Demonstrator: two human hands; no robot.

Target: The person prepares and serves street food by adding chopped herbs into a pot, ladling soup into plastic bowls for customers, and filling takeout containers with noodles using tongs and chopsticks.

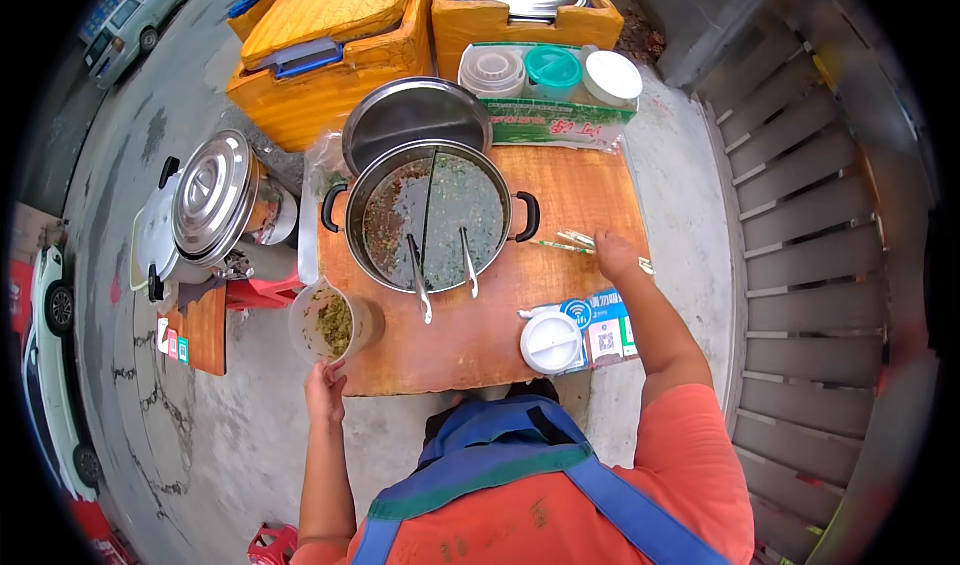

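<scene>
My left hand (324,390) is closed on the near side of a translucent plastic jug (368,322) at the table's left front corner. Chopped yellow-green pickles (334,325) lie inside it. At the table's right edge, my right hand (615,253) is closed over thin paper-wrapped chopsticks (562,247), whose ends stick out on both sides of it. Between my hands stands a divided steel pot (343,227) with dark, speckled broth in both halves. Two metal ladle handles, one on the left (417,280) and one on the right (468,265), lean over its near rim.
A steel lid (415,105) rests behind the pot. A green box (560,125) holds several tubs at the back, before yellow foam boxes (310,95). A white lidded tub (551,342) stands on a blue sign (600,315). Lidded steel pots (212,197) stand left; a slatted fence (800,245) runs right.
</scene>
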